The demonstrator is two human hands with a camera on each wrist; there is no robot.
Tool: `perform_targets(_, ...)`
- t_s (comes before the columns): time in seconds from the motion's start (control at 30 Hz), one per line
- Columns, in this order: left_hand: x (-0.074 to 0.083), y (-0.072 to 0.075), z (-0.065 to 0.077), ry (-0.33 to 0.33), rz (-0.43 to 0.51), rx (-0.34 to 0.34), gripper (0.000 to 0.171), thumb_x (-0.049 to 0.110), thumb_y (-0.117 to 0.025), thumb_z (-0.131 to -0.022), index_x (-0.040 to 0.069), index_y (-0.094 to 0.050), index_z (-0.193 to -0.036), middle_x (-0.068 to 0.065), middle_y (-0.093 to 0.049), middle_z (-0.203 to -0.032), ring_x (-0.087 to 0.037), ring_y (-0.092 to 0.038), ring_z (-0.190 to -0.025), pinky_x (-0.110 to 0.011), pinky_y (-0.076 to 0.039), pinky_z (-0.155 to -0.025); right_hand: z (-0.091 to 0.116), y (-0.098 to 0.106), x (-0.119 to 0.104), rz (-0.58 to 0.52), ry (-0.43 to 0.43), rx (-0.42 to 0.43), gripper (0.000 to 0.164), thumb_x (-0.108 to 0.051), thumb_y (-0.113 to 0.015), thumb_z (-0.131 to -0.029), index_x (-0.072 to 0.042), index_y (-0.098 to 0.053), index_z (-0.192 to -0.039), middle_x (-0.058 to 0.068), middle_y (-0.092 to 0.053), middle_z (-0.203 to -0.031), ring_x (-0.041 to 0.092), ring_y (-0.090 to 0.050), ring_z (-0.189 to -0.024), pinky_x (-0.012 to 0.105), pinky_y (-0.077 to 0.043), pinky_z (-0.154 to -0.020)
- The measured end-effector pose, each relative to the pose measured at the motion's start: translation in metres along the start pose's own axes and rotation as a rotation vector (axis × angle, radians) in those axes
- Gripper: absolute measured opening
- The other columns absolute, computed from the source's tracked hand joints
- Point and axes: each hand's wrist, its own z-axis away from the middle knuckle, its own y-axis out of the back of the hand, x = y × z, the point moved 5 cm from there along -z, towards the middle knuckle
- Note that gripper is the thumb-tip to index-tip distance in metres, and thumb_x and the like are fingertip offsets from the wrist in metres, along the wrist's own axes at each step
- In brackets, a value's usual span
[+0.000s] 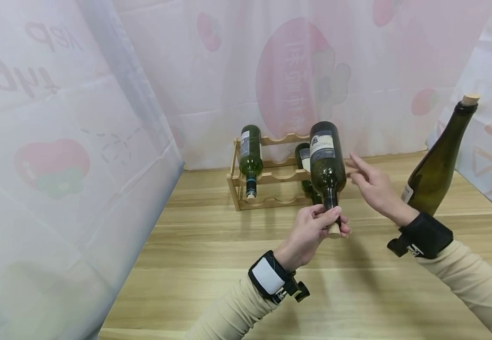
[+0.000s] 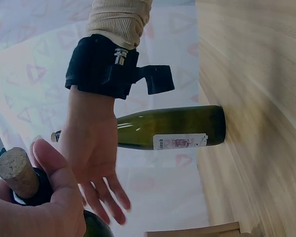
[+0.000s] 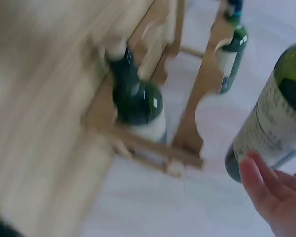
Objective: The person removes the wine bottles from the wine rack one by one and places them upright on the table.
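A person's left hand (image 1: pixel 307 233) grips the neck of a dark green glass wine bottle (image 1: pixel 327 158), its pale cork toward the person, above the worktop (image 1: pixel 203 250). From my remote post, I see the right hand (image 1: pixel 374 190) with fingers extended beside the bottle's body; I cannot tell whether they touch it. Near the worktop's back edge, a two-tier light wooden rack (image 1: pixel 275 178) holds a blue-banded green glass bottle (image 1: pixel 250 151) above and a labelled dark green bottle (image 1: pixel 303 155) below. Toward the right edge, a tall olive-green glass bottle (image 1: pixel 437 163) stands corked.
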Motion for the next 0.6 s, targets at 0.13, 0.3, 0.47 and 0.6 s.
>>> perform_targets(0.13,0.002,0.0,0.001,-0.004,-0.01,-0.023,0.008,0.013,-0.054,-0.099,0.006,-0.056,-0.095,-0.004,-0.064,-0.082,-0.008,-0.066,-0.071,-0.021,-0.055,-0.069,-0.005,0.006,-0.006,0.393,0.259,0.093,0.086,0.003,-0.067,-0.077,-0.005,-0.026,-0.152,0.026,-0.039,-0.148,0.045,-0.047,-0.126,0.051,-0.044,-0.1)
perform_targets(0.3,0.005,-0.002,0.003,-0.017,-0.016,-0.044,0.006,0.011,-0.053,-0.099,0.006,-0.056,-0.096,-0.005,-0.063,-0.083,-0.009,-0.066,-0.07,-0.021,-0.056,-0.069,-0.014,0.002,-0.005,0.562,0.449,0.113,0.114,-0.002,-0.087,-0.056,-0.006,-0.025,-0.152,0.022,-0.03,-0.155,0.045,-0.038,-0.135,0.06,-0.036,-0.102)
perform_targets(0.47,0.006,-0.005,0.006,-0.017,-0.035,-0.063,0.007,0.009,-0.053,-0.099,0.005,-0.057,-0.097,-0.005,-0.063,-0.081,-0.009,-0.066,-0.069,-0.022,-0.056,-0.069,-0.018,-0.002,-0.004,0.598,0.575,0.145,0.112,-0.005,-0.088,-0.053,-0.004,-0.031,-0.149,0.022,-0.037,-0.151,0.039,-0.037,-0.137,0.055,-0.035,-0.103)
perform_targets(0.6,0.007,-0.006,0.009,-0.015,-0.057,-0.07,0.009,0.011,-0.053,-0.099,0.003,-0.058,-0.098,-0.005,-0.064,-0.081,-0.009,-0.066,-0.069,-0.022,-0.056,-0.07,-0.019,-0.004,-0.005,0.625,0.659,0.139,0.105,-0.009,-0.088,-0.054,-0.005,-0.037,-0.146,0.02,-0.04,-0.15,0.036,-0.038,-0.137,0.052,-0.035,-0.101)
